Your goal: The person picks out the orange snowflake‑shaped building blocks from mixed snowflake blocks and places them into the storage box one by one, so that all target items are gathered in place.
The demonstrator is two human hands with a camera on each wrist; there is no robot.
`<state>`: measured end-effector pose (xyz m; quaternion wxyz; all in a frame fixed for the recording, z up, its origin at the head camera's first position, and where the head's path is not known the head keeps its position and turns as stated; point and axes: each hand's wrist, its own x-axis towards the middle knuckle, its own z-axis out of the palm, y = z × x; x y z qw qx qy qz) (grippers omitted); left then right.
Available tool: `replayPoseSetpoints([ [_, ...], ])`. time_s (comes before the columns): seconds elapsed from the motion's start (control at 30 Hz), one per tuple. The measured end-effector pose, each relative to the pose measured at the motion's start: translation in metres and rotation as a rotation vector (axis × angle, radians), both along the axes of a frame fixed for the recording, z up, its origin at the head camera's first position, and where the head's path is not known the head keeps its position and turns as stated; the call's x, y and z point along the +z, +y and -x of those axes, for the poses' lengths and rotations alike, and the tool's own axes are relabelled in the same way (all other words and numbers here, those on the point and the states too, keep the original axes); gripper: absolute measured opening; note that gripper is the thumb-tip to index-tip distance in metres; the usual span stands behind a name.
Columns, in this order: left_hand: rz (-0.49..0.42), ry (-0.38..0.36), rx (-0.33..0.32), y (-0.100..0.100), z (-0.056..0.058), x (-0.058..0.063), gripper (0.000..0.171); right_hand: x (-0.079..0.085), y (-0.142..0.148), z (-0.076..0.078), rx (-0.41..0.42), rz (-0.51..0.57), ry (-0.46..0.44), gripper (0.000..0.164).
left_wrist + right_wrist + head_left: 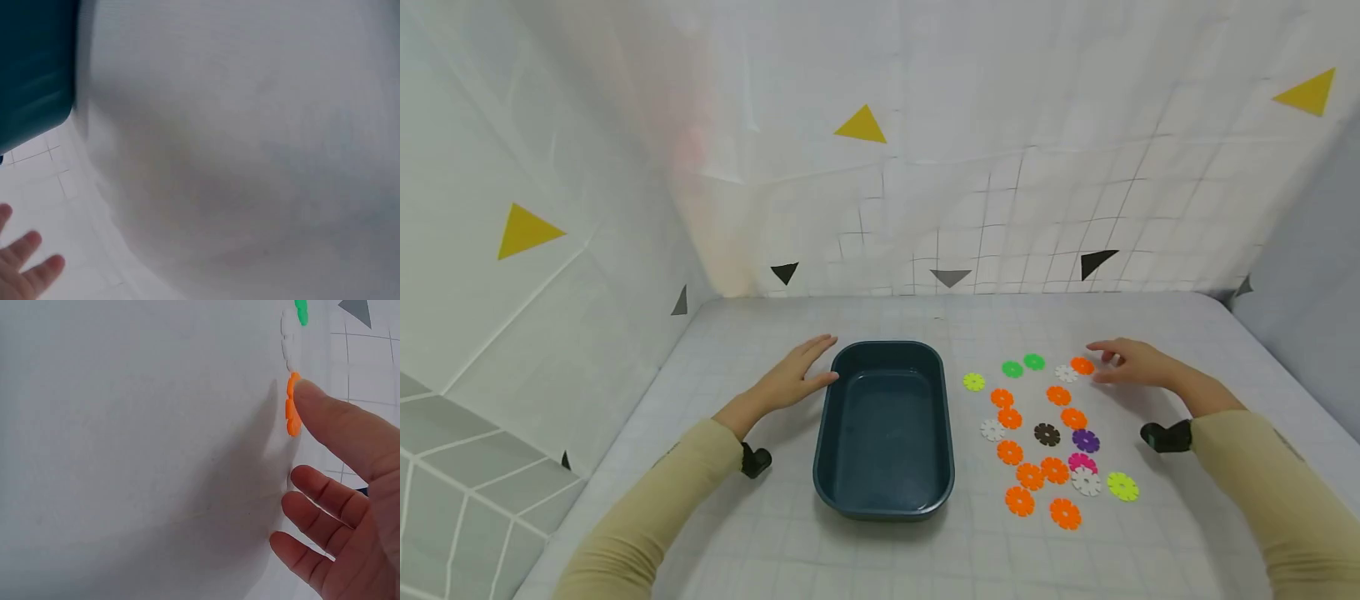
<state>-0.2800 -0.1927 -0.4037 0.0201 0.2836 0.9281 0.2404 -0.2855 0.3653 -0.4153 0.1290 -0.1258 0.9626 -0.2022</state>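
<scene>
A dark teal plastic basin point(887, 450) stands on the table, with nothing lying in it. At its upper left rim is my left hand point(784, 379), fingers extended; whether the thumb touches the rim I cannot tell. My right hand point(1138, 367) hovers at the far right of the scattered notched plastic discs, nearest an orange disc point(1082, 366). In the right wrist view the thumb point(337, 425) overlaps that orange disc point(290, 415), and the other fingers are loosely bent, holding nothing. Beside it lies a white disc point(1066, 373).
Several more discs lie right of the basin: orange point(1019, 501), green point(1033, 362), yellow point(1123, 486), purple point(1086, 441), pink point(1081, 462) and dark brown point(1047, 434). A white sheeted wall point(1037, 208) rises behind the table point(760, 533).
</scene>
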Motion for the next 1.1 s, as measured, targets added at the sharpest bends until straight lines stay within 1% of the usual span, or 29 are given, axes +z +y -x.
replayPoseSetpoints([
  [0.13,-0.069,-0.036,-0.041,0.000,0.001,-0.002,0.065,-0.001,-0.002,0.003,0.003,0.007,-0.013,0.067],
  [0.23,-0.103,-0.054,-0.061,0.000,0.002,-0.003,0.063,-0.004,-0.003,0.005,0.001,0.009,-0.020,0.066],
  [0.43,-0.132,-0.056,-0.087,-0.001,0.003,-0.006,0.053,-0.008,-0.004,0.008,-0.009,0.022,-0.029,0.062],
  [0.57,-0.157,-0.050,-0.121,-0.002,0.004,-0.008,0.046,-0.011,-0.005,0.011,-0.022,0.028,-0.033,0.059],
  [0.7,-0.175,-0.054,-0.147,-0.003,0.006,-0.010,0.042,-0.013,-0.007,0.013,-0.026,0.034,-0.044,0.058],
  [0.8,-0.194,-0.072,-0.156,-0.005,0.008,-0.011,0.041,-0.014,-0.008,0.015,-0.025,0.038,-0.045,0.054],
  [1.0,-0.231,-0.134,-0.160,-0.008,0.010,-0.012,0.040,-0.012,-0.010,0.016,-0.039,0.052,-0.059,0.050],
  [1.1,-0.234,-0.142,-0.172,-0.010,0.011,-0.013,0.041,-0.011,-0.011,0.016,-0.046,0.055,-0.073,0.051],
])
